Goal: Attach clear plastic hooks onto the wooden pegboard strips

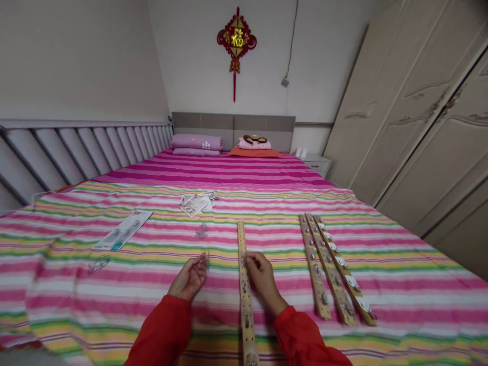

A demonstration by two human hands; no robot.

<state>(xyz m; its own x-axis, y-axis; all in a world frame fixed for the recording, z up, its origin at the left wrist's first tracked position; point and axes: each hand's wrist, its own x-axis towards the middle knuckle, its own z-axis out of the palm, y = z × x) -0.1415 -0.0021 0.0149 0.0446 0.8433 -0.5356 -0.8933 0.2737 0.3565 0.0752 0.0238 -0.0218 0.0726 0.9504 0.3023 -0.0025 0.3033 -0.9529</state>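
A long, narrow wooden strip (246,305) with rows of holes lies lengthwise on the striped bedspread, with small shiny metal pieces spaced along its near part. My right hand (264,277) is at its upper middle, fingertips closed on a small metal piece against the wood; the fingers partly hide it. To the left of the strip, my left hand (190,277) is raised and pinches a small clear, shiny piece (207,260) whose kind I cannot make out. Just beyond it lies a little clear and metallic item (202,230) on the cloth.
Three similar strips (323,259) lie side by side at the right, one bearing white round pieces. A flat clear package (127,229) and a thin wire-like loop (98,263) lie left. Cards and clear packets (196,203) sit farther back. A bed rail (76,152) borders the left.
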